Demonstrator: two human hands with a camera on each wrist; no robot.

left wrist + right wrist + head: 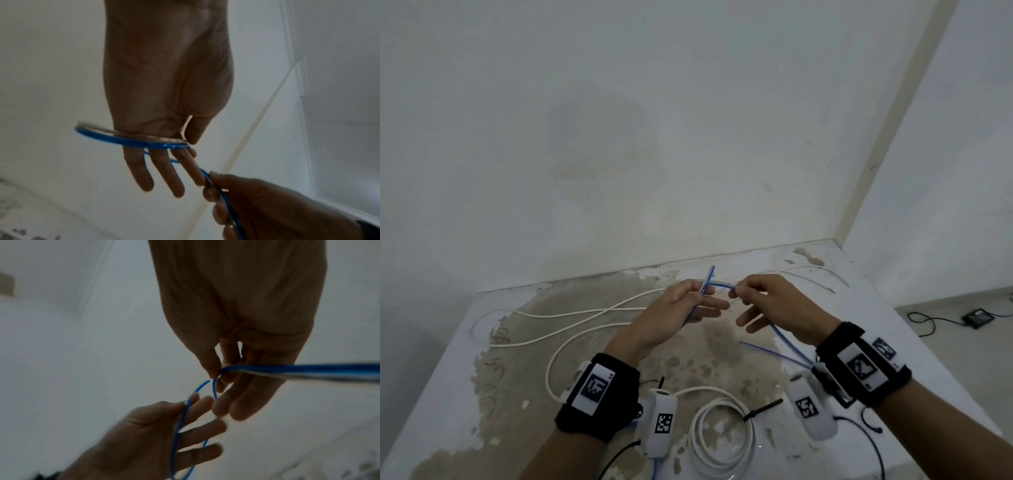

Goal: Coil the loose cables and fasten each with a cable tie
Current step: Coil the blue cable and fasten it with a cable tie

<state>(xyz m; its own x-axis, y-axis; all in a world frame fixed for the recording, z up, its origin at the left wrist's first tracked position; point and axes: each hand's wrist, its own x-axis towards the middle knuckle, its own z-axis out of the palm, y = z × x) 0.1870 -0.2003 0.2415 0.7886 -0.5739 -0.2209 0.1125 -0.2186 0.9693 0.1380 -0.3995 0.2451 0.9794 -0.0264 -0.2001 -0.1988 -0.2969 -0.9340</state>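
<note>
A thin blue cable (784, 342) hangs in the air between both hands above the stained white table (524, 377). My left hand (698, 298) pinches it between thumb and forefinger, with the other fingers stretched out; the cable's free end sticks up past the pinch. In the left wrist view the blue cable (131, 142) loops across the base of the left hand's fingers (164, 172). My right hand (743, 294) pinches the same cable a short arc away, and the rest trails down to the table. The right wrist view shows the blue cable (298, 369) leaving that pinch to the right.
A coiled white cable (722, 442) bound with a black tie (762, 410) lies near the front edge. A loose white cable (585, 313) snakes across the left half. A thinner white cable (808, 269) lies back right. Walls close the back; a black adapter (977, 317) sits on the floor.
</note>
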